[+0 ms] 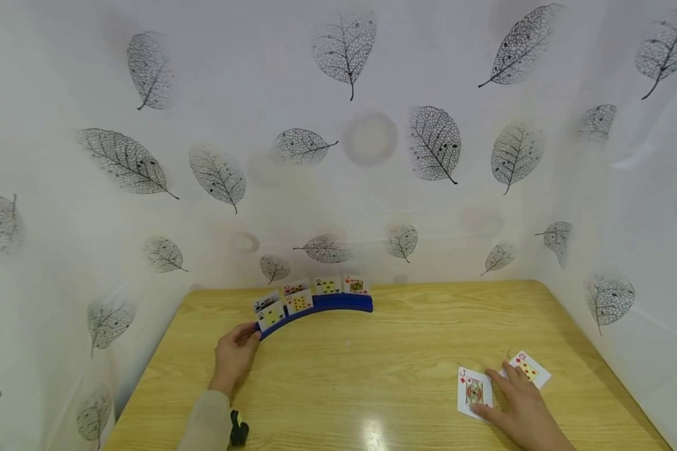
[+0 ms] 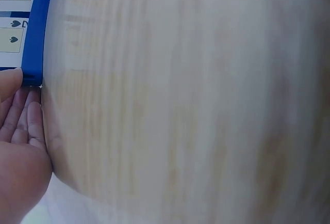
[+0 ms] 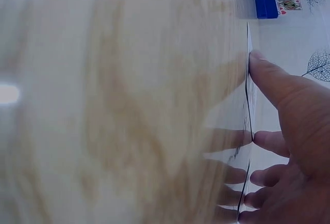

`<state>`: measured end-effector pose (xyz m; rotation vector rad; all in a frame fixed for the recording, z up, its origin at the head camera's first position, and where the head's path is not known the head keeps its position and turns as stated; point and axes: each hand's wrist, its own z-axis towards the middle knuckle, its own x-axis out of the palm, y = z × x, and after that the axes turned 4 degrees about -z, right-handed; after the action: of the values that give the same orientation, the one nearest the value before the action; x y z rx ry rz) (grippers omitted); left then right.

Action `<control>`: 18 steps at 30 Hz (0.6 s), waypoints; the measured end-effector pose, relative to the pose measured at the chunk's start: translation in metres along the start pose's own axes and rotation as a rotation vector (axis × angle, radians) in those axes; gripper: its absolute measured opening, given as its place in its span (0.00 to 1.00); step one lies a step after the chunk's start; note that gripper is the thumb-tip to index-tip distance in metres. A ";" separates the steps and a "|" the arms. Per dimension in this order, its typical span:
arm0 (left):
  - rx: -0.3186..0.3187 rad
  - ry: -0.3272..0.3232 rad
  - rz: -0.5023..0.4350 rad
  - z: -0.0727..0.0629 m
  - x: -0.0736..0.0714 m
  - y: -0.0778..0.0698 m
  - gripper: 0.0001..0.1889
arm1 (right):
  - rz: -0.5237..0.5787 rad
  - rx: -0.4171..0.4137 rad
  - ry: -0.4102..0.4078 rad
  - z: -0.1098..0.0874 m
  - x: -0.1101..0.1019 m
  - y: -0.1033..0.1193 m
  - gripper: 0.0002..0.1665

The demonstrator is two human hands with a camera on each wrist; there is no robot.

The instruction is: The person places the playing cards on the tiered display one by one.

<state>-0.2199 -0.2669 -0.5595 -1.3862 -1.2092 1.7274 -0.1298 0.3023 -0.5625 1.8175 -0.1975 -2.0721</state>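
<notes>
At the back left of the table stands a curved blue card holder (image 1: 344, 303) with playing cards upright in two rows, among them a ten of diamonds (image 1: 299, 303) and a jack of hearts (image 1: 356, 285). My left hand (image 1: 236, 358) grips the holder's left end, thumb in front and fingers behind it, below a spade card (image 2: 11, 41). On the right, a jack of diamonds (image 1: 470, 383) lies face up under the thumb and index finger of my right hand (image 1: 519, 404). The other fingers of this hand reach onto an eight of diamonds (image 1: 533, 371), partly hidden.
The wooden table (image 1: 361, 369) is bounded by a white curtain with leaf prints (image 1: 367, 188) at the back and sides. A small black item (image 1: 239, 430) shows beside the left sleeve (image 1: 207, 416).
</notes>
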 end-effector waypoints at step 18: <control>-0.007 0.001 0.007 0.002 0.000 0.003 0.18 | 0.120 0.129 0.114 0.008 -0.008 0.009 0.53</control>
<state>-0.2218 -0.2683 -0.5624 -1.3969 -1.2124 1.7281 -0.1351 0.2960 -0.5507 1.9418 -0.4072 -1.9078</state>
